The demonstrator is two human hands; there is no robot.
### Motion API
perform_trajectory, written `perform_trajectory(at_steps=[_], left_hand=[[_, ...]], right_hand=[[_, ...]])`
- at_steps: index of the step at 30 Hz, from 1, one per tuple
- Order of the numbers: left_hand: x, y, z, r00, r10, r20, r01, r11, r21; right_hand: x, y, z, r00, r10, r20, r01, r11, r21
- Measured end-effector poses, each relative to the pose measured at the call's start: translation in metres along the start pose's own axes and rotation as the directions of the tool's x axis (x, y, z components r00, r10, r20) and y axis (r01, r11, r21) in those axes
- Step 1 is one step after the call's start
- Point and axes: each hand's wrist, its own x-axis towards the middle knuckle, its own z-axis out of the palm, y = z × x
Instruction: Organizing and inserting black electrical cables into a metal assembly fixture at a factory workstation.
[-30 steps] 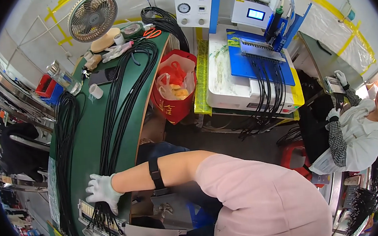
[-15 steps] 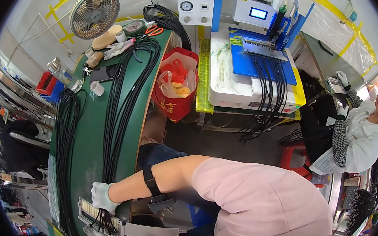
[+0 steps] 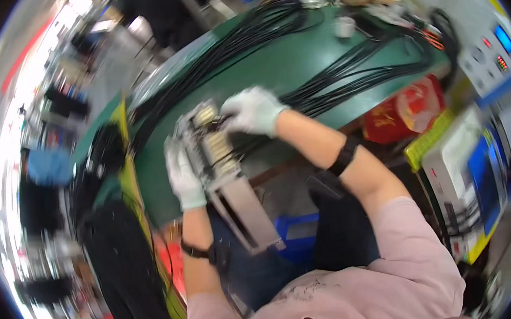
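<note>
A long metal fixture [image 3: 245,212] with a row of cream-coloured blocks [image 3: 221,150] lies at the near edge of the green table and juts out over my lap. My left hand [image 3: 184,175], in a white glove, rests along the fixture's left side with its fingers stretched out. At the fixture's far end, my gloved right hand [image 3: 254,112] has its fingers drawn together on a dark cable end beside the blocks. Motion blur smears the fingertips. Black cables [image 3: 339,79] run from beneath the right hand to the right across the table.
Another bundle of black cables [image 3: 227,40] lies along the table's far side. A white roll [image 3: 345,27] and orange-handled scissors [image 3: 433,39] sit to the right. Beyond the table's right edge are a red bag [image 3: 406,110] and a machine with a blue plate [image 3: 485,176].
My view has swung left, bringing the fixture and both hands to the middle. My right hand stays at the fixture's far end, the left along its side. The co-worker has left view.
</note>
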Motion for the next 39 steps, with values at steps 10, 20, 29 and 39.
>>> perform_trajectory(at_steps=[10,20,29,39], left_hand=[[-0.013,0.016,-0.032,0.978,-0.184,-0.103,0.159,0.965,-0.208],[-0.028,0.026,-0.033,0.979,-0.192,-0.067,0.181,0.973,-0.142],[-0.024,0.024,-0.020,0.970,-0.243,-0.022,0.233,0.950,-0.206],[-0.029,0.041,-0.024,0.982,-0.178,-0.057,0.177,0.984,-0.017]], right_hand=[[-0.016,-0.026,0.003,0.956,-0.230,0.180,0.239,0.971,-0.029],[-0.017,-0.008,0.036,0.968,-0.247,-0.044,0.241,0.965,-0.099],[-0.018,-0.011,0.023,0.943,-0.292,-0.161,0.264,0.949,-0.171],[-0.023,-0.017,0.020,0.948,-0.295,0.123,0.314,0.929,-0.197]])
